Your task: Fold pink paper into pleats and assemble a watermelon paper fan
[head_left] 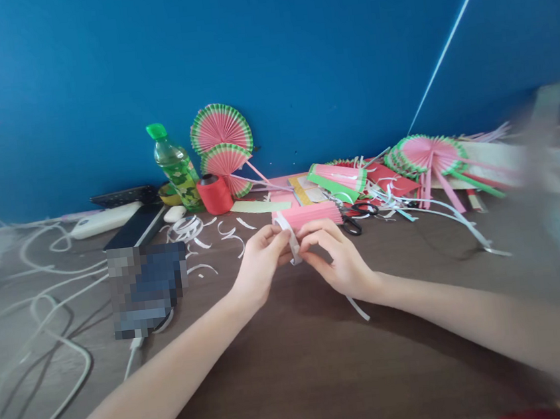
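My left hand (259,268) is closed, pinching a narrow white paper strip (294,245) between thumb and fingers above the middle of the table. From the other side, my right hand (340,256) closes its thumb and fingertips on the same strip, which looks bent or looped between the hands. Just behind the fingers lies a pink pleated paper piece (318,214), partly hidden by them. Black-handled scissors (354,218) rest beside its right end. Another white strip end (358,309) shows below my right wrist.
White paper scraps (187,229) lie left of centre. A green bottle (175,167), red thread spool (215,194) and pink-green paper fans (222,135) stand by the blue wall. More fans (429,154) pile up right. A phone (151,290) and cables (45,314) occupy the left.
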A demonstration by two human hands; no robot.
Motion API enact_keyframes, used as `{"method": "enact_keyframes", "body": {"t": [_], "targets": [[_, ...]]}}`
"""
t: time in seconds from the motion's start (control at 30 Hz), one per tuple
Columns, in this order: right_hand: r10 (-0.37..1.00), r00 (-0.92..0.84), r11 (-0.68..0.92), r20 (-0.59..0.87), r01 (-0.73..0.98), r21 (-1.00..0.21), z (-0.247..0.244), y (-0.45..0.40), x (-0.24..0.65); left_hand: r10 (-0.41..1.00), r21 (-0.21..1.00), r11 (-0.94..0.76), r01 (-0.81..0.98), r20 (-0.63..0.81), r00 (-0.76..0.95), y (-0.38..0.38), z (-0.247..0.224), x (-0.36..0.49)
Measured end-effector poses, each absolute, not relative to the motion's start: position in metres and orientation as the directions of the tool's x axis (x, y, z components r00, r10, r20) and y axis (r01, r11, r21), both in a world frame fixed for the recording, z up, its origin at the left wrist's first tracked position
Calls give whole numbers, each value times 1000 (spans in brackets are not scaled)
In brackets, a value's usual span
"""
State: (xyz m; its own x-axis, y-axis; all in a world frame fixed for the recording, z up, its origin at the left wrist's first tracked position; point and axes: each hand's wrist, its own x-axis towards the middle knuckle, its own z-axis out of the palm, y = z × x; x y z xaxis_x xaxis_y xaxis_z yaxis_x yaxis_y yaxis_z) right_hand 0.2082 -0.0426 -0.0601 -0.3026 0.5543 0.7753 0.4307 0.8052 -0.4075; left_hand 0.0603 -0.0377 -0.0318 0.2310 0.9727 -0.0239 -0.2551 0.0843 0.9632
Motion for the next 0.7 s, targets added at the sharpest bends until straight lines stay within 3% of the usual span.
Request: {"method": "enact_keyframes", "body": {"t": [0.33,0.7], "targets": [[460,-385,838,800,487,-247,-63,-41,209,964,897,210,-389,-123,236,-39,-29,62],[324,-463,868,825,493,-64,-65,-44,209,901,821,430,-377,-360,244,-31,-29,59]]}}
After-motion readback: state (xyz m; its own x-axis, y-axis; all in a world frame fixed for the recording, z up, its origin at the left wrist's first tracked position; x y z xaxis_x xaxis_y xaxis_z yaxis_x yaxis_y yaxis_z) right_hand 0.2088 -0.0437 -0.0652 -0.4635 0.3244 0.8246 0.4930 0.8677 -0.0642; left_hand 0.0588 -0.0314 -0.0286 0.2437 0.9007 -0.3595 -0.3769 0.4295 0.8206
